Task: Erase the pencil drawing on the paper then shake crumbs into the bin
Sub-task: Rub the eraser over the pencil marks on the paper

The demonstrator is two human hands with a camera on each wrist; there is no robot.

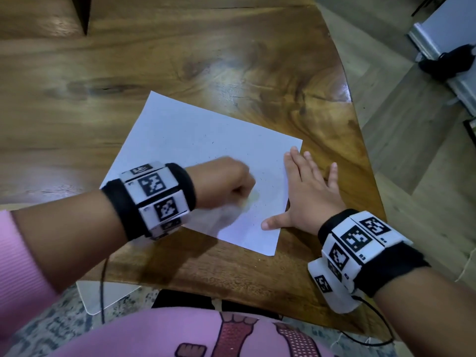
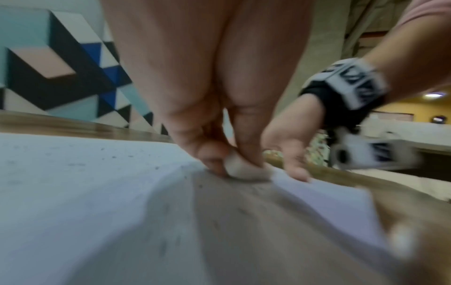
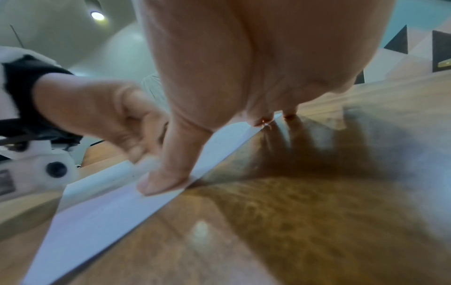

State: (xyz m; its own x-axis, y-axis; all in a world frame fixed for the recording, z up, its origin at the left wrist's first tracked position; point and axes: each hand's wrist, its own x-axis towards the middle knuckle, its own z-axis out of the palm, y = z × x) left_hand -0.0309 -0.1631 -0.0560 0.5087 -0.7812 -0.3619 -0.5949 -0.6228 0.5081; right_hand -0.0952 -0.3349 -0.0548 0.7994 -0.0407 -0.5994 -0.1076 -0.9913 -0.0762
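A white sheet of paper (image 1: 195, 140) lies askew on the wooden table (image 1: 180, 60), dotted with small dark eraser crumbs. My left hand (image 1: 226, 184) is curled over the paper's near middle and pinches a small white eraser (image 2: 240, 169) against the sheet; the hand is motion-blurred. The eraser shows as a pale smear (image 1: 251, 200) under the fist in the head view. My right hand (image 1: 309, 191) lies flat with fingers spread on the paper's right edge, its thumb (image 3: 158, 183) pressing the sheet (image 3: 102, 212) down. No pencil lines are clear to see.
The table's curved right edge (image 1: 360, 150) runs close beside my right hand, with floor beyond. A white flat object (image 1: 103, 295) lies below the table's near edge. A dark wedge (image 1: 82, 14) stands at the far left. No bin is in view.
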